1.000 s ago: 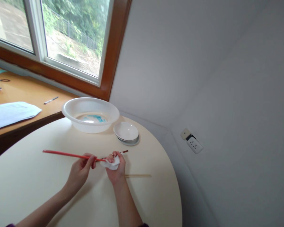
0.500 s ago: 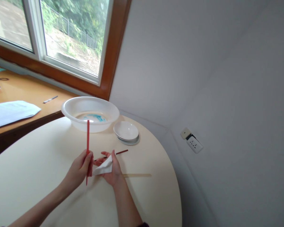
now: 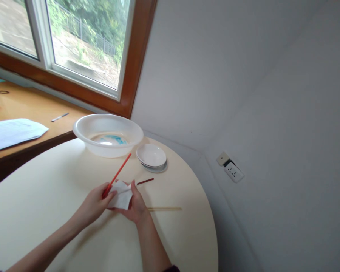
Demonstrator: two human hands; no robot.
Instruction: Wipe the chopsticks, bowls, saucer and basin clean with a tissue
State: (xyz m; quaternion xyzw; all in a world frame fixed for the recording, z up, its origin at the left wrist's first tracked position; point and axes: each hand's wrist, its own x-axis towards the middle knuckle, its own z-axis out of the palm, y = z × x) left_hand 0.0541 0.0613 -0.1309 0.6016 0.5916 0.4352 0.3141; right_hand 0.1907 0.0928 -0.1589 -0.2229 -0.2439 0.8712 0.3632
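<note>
My left hand (image 3: 95,204) is closed around the lower end of a red chopstick (image 3: 119,172), which slants up and to the right toward the basin. My right hand (image 3: 134,206) holds a white tissue (image 3: 120,196) against that lower end, thumb over the paper. Both hands hover just above the round cream table (image 3: 45,196). A dark red chopstick (image 3: 145,181) lies on the table just beyond my right hand. A pale wooden chopstick (image 3: 166,208) lies flat to its right.
A white plastic basin (image 3: 107,134) with blue-tinted water stands at the table's far edge. Stacked small white dishes (image 3: 151,156) sit beside it. A wooden desk (image 3: 31,109) under the window carries paper (image 3: 13,130) and a pen (image 3: 60,117). A wall socket (image 3: 232,172) is low on the right.
The red chopstick swung from lying level, pointing left, through upright, to slanting up-right. The tissue in my right hand went from bunched to spread around the stick's lower end.
</note>
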